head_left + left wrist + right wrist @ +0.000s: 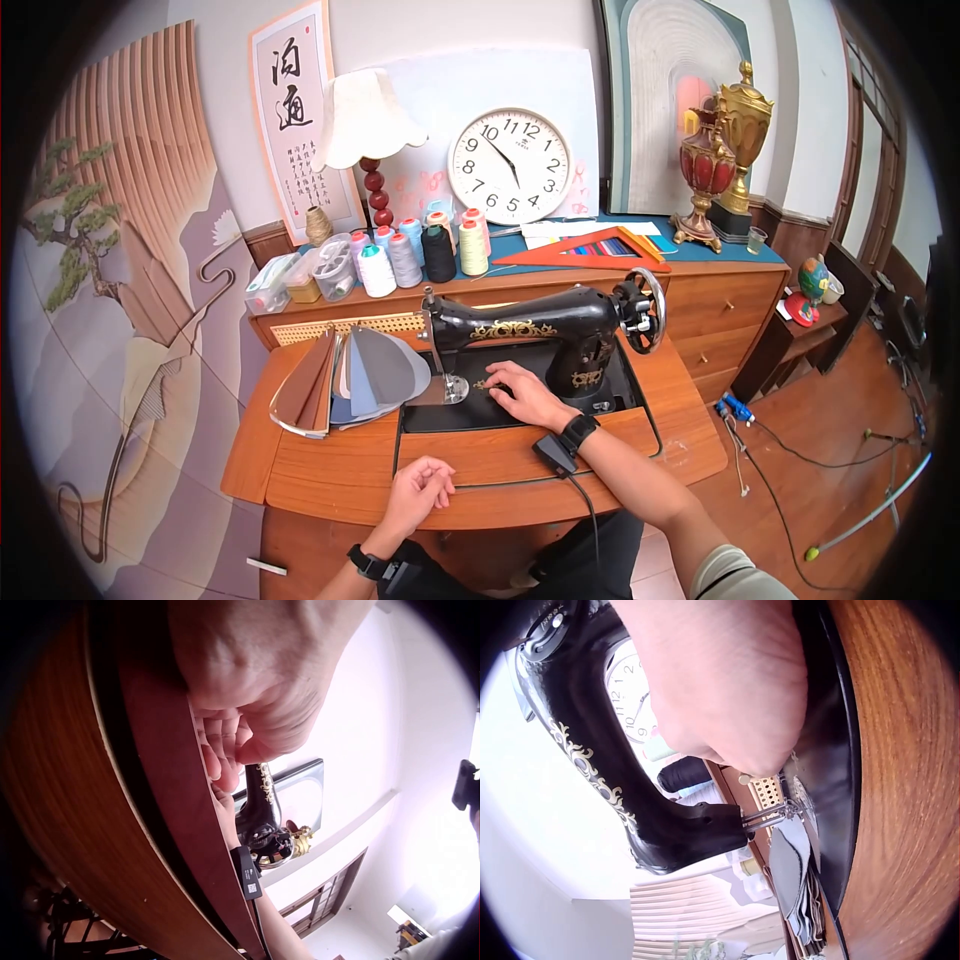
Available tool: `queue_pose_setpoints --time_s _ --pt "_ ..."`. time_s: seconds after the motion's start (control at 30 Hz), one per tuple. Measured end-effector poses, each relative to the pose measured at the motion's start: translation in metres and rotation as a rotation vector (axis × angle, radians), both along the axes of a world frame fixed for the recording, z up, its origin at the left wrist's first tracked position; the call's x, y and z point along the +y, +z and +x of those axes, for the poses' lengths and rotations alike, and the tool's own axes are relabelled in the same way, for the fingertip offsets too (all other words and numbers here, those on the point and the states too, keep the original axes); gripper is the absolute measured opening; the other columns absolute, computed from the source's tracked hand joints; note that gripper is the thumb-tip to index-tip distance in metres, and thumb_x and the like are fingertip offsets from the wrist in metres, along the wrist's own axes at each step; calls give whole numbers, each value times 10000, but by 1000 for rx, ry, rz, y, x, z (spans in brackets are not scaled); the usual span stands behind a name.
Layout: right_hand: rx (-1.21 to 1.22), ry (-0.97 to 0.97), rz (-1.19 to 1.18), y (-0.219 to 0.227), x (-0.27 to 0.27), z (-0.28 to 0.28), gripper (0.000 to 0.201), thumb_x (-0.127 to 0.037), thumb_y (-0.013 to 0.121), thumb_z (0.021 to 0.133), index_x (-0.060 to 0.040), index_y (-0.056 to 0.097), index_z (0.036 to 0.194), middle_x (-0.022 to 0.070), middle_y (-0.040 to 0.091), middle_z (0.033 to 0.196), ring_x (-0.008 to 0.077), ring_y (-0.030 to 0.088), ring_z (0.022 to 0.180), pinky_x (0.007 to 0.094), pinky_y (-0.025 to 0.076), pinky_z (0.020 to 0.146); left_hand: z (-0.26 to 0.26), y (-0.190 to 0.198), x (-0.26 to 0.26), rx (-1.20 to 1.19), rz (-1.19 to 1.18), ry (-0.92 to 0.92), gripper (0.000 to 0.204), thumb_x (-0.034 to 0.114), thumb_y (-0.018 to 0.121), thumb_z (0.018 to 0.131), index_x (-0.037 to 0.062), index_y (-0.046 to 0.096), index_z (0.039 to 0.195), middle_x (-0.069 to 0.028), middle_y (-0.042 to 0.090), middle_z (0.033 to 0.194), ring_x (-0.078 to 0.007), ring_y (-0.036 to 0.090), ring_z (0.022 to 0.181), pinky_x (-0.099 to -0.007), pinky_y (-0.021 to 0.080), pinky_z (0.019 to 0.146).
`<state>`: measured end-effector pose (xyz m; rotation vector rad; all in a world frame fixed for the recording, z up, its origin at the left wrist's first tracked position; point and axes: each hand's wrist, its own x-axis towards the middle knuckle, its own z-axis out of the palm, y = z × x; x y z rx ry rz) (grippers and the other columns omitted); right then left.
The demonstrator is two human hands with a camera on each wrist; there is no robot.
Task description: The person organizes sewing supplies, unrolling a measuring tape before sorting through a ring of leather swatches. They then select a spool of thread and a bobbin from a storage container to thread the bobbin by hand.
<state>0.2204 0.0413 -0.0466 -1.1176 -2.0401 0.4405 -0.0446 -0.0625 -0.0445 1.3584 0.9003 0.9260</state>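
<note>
The black sewing machine point(520, 325) sat at the centre of the frame, its bed point(430, 416) set into the wooden table point(345, 475). It looked like heavy, rigid metal, glossy enough to be slippery under damp fingers. The handwheel point(661, 312), right of centre, seemed the natural place to turn it, with fingers on the rim; for lifting, the thick arm would have given the firmest grasp. The slim needle-end parts point(763, 818) looked the most delicate, better not pushed sideways.

Beneath the arm, the right hand point(527, 397) lay on the bed, its fingers loosely bent and slightly apart, with nothing visible in its grasp. The left hand point(420, 492) was at the table's front edge, lower centre, fingers gently curled around nothing seen; whether it touched the wood could not be told.

Fanned swatches point(385, 368) lay left of the machine, apparently thin and pliable. Thread cones point(438, 256) stood behind, upper centre, looking light and easy to tip.
</note>
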Motion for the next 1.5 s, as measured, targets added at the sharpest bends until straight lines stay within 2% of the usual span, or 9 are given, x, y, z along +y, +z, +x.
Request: queue_pose_setpoints --time_s 0.7,1.5 --pt "4 23 32 -1 1 0 146 -114 582 867 -17 621 969 153 541 1210 354 561 1056 409 466 895 2 0 -2 29 51 -20 131 100 500 959 7 592 947 -28 603 710 -47 531 542 -180 416 488" --pt "-20 32 37 -2 2 0 149 -132 568 875 -24 619 964 154 539 1210 355 558 1062 407 464 900 2 4 -1 34 48 -2 128 104 504 957 8 589 947 -34 600 701 -52 526 542 -189 417 489"
